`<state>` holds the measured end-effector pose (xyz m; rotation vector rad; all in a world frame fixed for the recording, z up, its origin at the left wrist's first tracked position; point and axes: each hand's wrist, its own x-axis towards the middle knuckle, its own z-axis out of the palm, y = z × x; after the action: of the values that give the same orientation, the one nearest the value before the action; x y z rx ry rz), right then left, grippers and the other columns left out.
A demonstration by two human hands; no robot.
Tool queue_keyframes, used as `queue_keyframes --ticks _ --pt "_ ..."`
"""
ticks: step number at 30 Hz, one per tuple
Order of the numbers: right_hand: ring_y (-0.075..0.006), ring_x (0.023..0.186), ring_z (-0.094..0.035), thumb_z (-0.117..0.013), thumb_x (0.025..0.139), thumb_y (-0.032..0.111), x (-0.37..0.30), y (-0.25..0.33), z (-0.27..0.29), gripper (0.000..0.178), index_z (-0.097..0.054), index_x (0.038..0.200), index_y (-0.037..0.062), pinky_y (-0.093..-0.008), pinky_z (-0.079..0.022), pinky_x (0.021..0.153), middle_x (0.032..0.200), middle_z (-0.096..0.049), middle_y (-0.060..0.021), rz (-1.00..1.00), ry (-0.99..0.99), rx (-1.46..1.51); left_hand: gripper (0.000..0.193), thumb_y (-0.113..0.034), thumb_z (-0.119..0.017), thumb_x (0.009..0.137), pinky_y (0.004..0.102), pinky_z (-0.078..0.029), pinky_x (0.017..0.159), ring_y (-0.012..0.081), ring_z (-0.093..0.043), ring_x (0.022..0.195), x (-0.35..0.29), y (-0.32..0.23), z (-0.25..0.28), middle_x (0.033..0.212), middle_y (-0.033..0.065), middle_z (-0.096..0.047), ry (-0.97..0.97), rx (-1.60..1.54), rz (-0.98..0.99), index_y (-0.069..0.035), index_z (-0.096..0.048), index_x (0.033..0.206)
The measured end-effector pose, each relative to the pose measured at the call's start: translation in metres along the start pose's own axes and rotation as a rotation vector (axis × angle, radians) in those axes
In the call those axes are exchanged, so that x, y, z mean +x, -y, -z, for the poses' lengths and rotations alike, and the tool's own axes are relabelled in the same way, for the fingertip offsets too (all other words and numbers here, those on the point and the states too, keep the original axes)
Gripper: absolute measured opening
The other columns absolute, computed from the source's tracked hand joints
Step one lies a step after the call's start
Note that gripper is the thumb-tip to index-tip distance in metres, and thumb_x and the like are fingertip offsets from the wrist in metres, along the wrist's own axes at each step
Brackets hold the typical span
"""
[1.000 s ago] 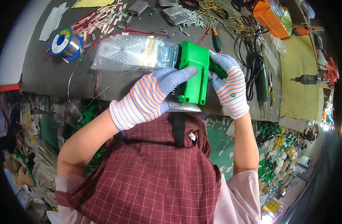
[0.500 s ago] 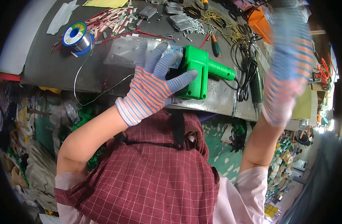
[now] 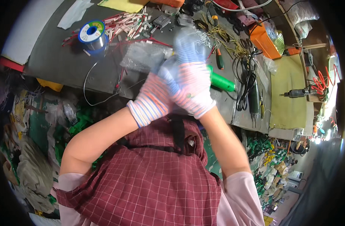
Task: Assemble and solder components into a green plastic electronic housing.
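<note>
A green plastic tool body with a ribbed handle (image 3: 222, 81) lies near the front edge of the workbench. Its boxy part is mostly covered by my hands. My left hand (image 3: 154, 92), in a striped knit glove, is at the left side of that body; its fingers are smeared and partly behind the other hand. In a matching glove, my right hand (image 3: 193, 83) crosses over the left hand and the tool body, fingertips pointing away from me. Motion blurs its fingers, and anything they hold cannot be made out. A clear plastic bag (image 3: 142, 56) lies beyond my left hand.
A solder spool (image 3: 93, 37) stands left, near a pile of red wires (image 3: 127, 26). Screws (image 3: 202, 37) and a green-handled screwdriver (image 3: 220, 60) lie farther back. Rightward are a corded soldering iron (image 3: 254, 96), an orange bin (image 3: 262, 40) and a power driver (image 3: 294, 93) by a red coiled hose (image 3: 326, 79).
My right hand has swung from the far right to over the green tool body, beside my left hand. The bench has shifted slightly rightward in view.
</note>
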<state>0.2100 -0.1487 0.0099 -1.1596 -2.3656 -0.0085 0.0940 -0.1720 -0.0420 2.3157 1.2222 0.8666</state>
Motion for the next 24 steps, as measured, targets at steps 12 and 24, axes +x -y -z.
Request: queue_keyframes --ticks 12,24 --pt "-0.019 0.131 -0.048 -0.045 0.103 0.013 0.01 -0.038 0.042 0.046 -0.038 0.147 0.0041 -0.0328 -0.038 0.11 0.149 -0.044 -0.0108 -0.131 -0.373 1.145 0.077 -0.028 -0.085 0.063 0.0563 -0.04 0.104 0.0416 -0.041 0.133 -0.014 -0.004 0.005 0.138 0.0102 -0.047 -0.093 0.224 -0.107 -0.037 -0.055 0.133" --pt "-0.0376 0.078 -0.064 -0.058 0.091 0.029 -0.018 -0.083 0.055 0.026 -0.069 0.087 0.0051 -0.044 -0.05 0.07 0.077 -0.065 -0.0167 -0.059 -0.261 0.329 0.054 -0.047 -0.072 0.078 0.0618 -0.038 0.103 0.0387 -0.056 0.112 0.01 -0.008 -0.005 0.118 0.0159 -0.056 -0.085 0.222 -0.532 -0.007 -0.055 0.109"
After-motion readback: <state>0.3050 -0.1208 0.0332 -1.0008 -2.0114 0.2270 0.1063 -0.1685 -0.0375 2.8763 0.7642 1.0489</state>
